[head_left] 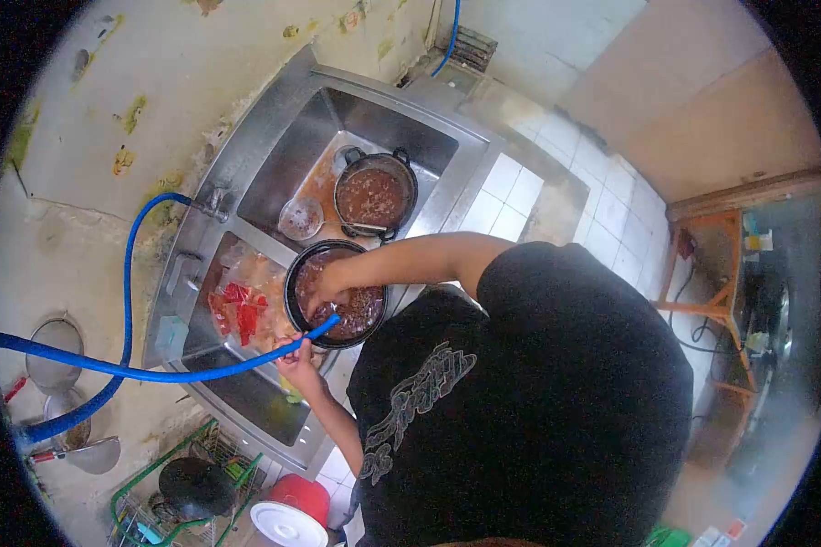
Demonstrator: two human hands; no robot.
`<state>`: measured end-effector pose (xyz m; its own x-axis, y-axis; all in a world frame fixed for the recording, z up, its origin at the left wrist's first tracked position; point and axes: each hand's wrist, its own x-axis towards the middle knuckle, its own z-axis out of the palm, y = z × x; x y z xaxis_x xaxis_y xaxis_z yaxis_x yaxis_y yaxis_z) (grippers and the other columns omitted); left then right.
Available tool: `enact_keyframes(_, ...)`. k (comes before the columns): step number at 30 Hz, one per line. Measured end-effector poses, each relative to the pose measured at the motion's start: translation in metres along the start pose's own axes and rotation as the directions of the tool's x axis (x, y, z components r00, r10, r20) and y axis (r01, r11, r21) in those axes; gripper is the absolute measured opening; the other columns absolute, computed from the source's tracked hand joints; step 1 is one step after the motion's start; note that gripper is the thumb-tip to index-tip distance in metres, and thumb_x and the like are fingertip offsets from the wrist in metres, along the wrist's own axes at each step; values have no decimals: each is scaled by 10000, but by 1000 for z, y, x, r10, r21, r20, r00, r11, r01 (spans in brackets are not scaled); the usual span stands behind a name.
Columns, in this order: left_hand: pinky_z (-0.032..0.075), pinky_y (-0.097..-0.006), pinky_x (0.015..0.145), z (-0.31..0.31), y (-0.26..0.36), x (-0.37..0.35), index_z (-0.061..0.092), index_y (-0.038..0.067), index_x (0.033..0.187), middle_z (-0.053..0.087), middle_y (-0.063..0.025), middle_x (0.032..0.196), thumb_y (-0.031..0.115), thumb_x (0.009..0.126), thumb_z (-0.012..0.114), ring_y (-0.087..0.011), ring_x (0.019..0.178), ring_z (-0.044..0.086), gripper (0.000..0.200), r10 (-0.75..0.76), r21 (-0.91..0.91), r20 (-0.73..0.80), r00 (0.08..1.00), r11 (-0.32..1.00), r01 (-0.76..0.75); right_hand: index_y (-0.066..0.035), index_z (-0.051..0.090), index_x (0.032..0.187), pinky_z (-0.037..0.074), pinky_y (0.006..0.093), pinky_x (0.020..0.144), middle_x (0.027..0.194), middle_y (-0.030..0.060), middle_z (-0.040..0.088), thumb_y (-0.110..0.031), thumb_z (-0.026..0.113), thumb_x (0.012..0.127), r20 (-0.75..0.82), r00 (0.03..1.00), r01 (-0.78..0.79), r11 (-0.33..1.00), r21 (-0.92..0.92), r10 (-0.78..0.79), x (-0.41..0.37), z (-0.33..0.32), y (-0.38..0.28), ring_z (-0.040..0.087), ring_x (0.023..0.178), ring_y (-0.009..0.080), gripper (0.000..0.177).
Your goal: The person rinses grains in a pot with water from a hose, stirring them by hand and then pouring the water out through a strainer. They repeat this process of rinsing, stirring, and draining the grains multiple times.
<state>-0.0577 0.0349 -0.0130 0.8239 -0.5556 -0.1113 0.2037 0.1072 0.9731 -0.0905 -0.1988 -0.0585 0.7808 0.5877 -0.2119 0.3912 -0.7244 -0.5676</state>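
My left hand (298, 356) is closed round a blue hose (246, 362) near its end. The hose's open end points over a dark-rimmed round pot (372, 335) at the sink's near edge. Inside this pot is cloudy brownish water with small dark pieces in it. My right hand (328, 278) reaches into the pot, its fingers down at the water and mostly hidden. Beside the pot, in the nearer basin, lie clear and red plastic bags (244, 305).
The steel double sink (278, 178) stands against a stained wall. Its other basin holds a second pot (374, 196) of brownish liquid and a strainer (301, 219). A green rack (123, 492) with a dark pan and a red bucket (299, 500) with a white lid stand below.
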Motion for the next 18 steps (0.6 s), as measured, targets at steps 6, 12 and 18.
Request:
enact_keyframes(6,493,-325,845,-2,-6,5,487,72,953,601,-112,948,-135,743,649,-151,840,571,336,41,-39,70,997,998,-39,-317,481,1273,327,630,946,1319,118,430,-363,654,701,137,924,-324,920,-220,358,4,53,-17,304,1278,411,599)
enact_keyframes(12,488,-344,873,1,-1,2,483,66,946,599,-118,960,-135,739,652,-191,898,584,335,23,-27,40,999,999,-22,-214,704,934,455,539,795,1074,96,605,-425,775,549,-198,939,-322,921,-219,281,-10,55,-35,470,1121,348,444)
enact_keyframes(18,489,-325,847,3,-2,2,483,67,949,599,-117,960,-135,737,651,-191,898,581,337,27,24,9,1000,999,-27,-166,704,867,485,482,745,847,120,661,-385,720,599,-17,921,-389,919,-61,388,1,45,-34,618,891,327,346)
